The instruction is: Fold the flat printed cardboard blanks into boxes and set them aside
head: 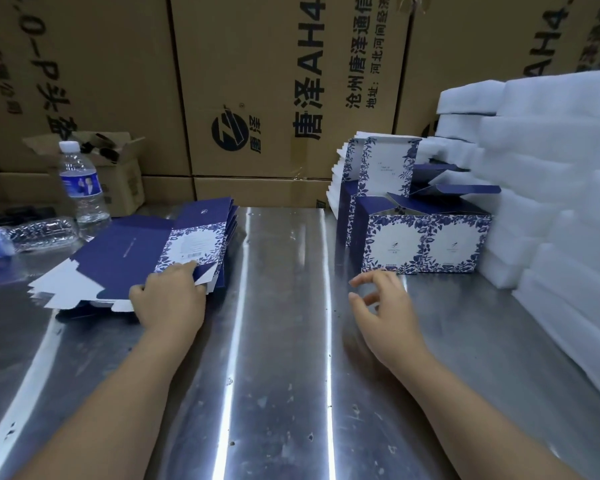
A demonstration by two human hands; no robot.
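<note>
Brown cartons [257,81] are filling the top of the frame; steel table [284,341] is spreading below; white foam stacks [551,202] are lining the right edge; folded boxes [423,237] are standing right of centre; flat blanks [136,251] are lying stacked left of centre; left hand [170,299] is resting on their near edge, grip unclear; right hand [381,303] is hovering empty, fingers loosely curled, near the boxes.

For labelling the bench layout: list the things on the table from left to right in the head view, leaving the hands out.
Lying crushed bottle → upright water bottle → stack of flat blanks → folded boxes → white foam sheets.
</note>
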